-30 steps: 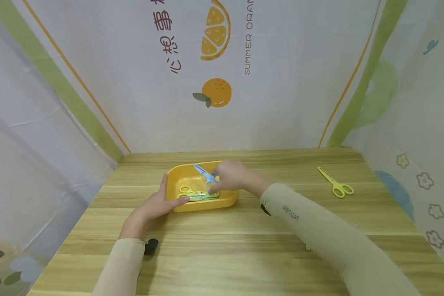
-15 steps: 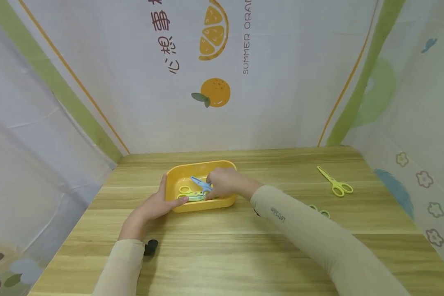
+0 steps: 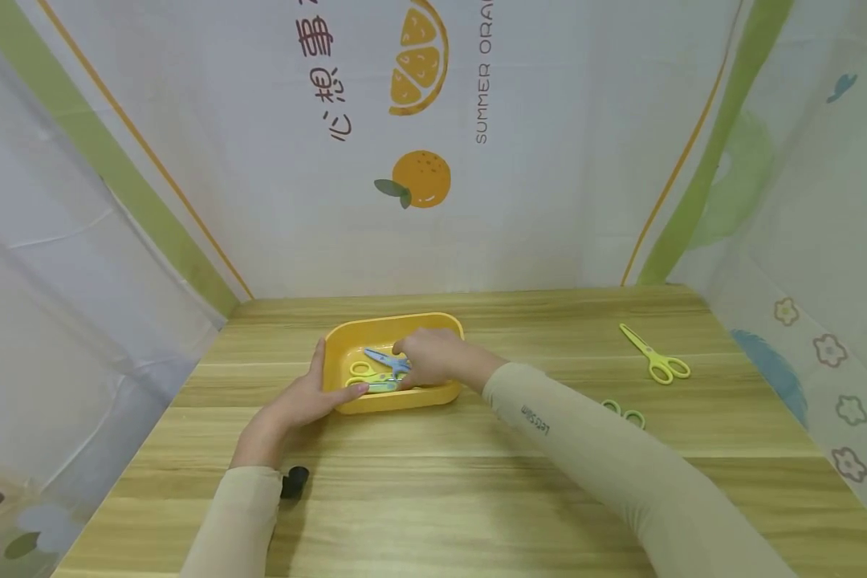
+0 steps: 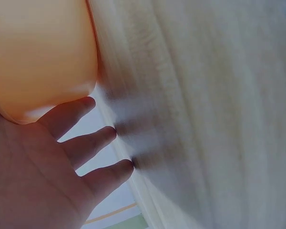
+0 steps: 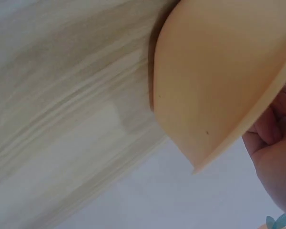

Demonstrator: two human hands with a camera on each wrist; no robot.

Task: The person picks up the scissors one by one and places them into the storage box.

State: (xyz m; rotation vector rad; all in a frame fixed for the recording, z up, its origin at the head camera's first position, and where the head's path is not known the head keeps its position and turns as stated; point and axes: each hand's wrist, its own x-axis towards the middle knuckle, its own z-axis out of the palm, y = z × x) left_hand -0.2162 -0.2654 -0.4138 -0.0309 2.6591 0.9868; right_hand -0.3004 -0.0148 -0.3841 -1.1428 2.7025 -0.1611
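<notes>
My left hand (image 3: 306,399) rests against the left end of a yellow plastic basket (image 3: 441,399), thumb lying over the front rim. In the left wrist view its fingers (image 4: 88,148) are spread, fairly straight, reaching down beside the basket wall (image 4: 43,57). My right hand (image 3: 431,357) is down inside the basket at the handle end of blue scissors (image 3: 383,359), its fingers curled at the handles, which it hides. Under the blue blades lie yellow scissors (image 3: 362,370) and pale green scissors (image 3: 383,386), partly covered. The right wrist view shows only part of the right hand (image 5: 276,157) behind the basket wall.
Yellow-green scissors (image 3: 653,356) lie on the right of the wooden table (image 3: 405,490). Green scissor handles (image 3: 624,413) show beside my right sleeve, the rest hidden. A black object (image 3: 295,482) sits by the left wrist. Printed curtains (image 3: 535,201) stand behind the table.
My right hand has lowered the blue scissors into the basket, onto the other scissors, and shifted slightly left. Moving the right arm has uncovered green handles. The left hand stays put.
</notes>
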